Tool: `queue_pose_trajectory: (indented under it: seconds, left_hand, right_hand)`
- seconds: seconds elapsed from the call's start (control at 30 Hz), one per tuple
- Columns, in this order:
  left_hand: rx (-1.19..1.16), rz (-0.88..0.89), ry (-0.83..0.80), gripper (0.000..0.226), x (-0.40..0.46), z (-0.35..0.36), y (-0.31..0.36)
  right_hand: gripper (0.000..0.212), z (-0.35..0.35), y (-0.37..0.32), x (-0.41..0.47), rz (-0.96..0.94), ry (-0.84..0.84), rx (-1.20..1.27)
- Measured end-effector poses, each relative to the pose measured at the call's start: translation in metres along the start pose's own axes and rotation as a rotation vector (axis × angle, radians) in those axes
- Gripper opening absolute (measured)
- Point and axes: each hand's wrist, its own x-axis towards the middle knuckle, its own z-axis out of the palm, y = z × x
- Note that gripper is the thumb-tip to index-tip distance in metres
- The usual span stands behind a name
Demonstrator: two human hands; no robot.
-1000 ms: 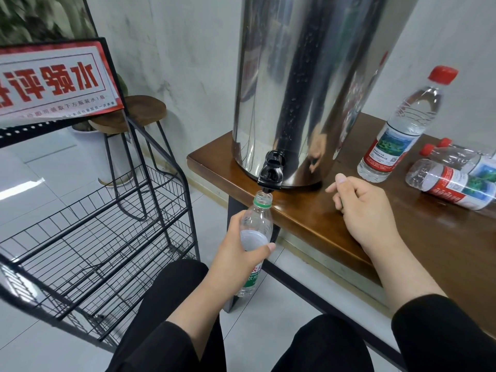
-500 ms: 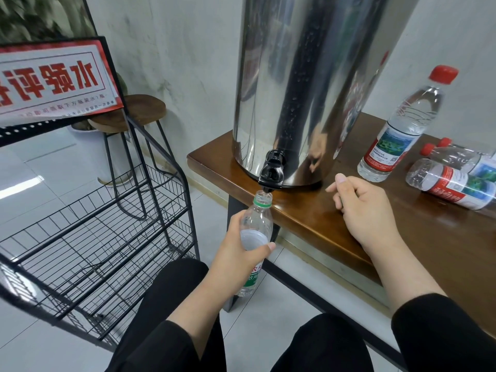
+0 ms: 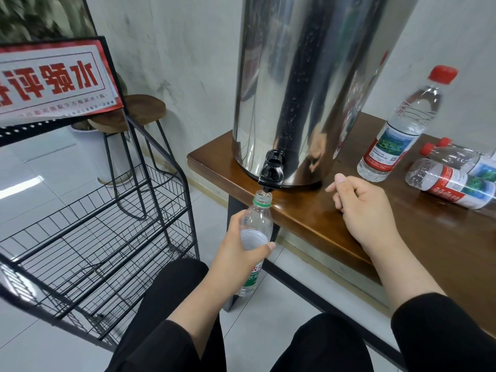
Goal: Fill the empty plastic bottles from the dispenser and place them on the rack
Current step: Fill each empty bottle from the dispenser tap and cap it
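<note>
My left hand (image 3: 236, 255) grips a clear plastic bottle (image 3: 257, 224) with a green neck ring and green label. Its uncapped mouth sits just under the black tap (image 3: 271, 173) of the tall steel dispenser (image 3: 308, 76). Water fills the bottle to roughly its shoulder. My right hand (image 3: 362, 208) rests on the wooden table (image 3: 442, 251) right of the tap, fingers curled under and thumb out; nothing shows inside it. The black wire rack (image 3: 94, 224) stands to the left with bare shelves.
One red-capped bottle (image 3: 402, 130) stands upright on the table right of the dispenser, and two more (image 3: 451, 185) lie on their sides beside it. A red-and-white sign (image 3: 53, 79) tops the rack. A wooden stool (image 3: 134, 111) stands behind it on the tiled floor.
</note>
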Motion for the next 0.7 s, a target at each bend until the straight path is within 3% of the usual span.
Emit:
queue_pose_trajectory:
  seconds: [0.7]
  left_hand:
    - [0.013, -0.011, -0.003, 0.069, 0.0017, 0.0006, -0.0043]
  right_hand:
    - [0.042, -0.0006, 0.0009, 0.0005, 0.005, -0.016, 0.003]
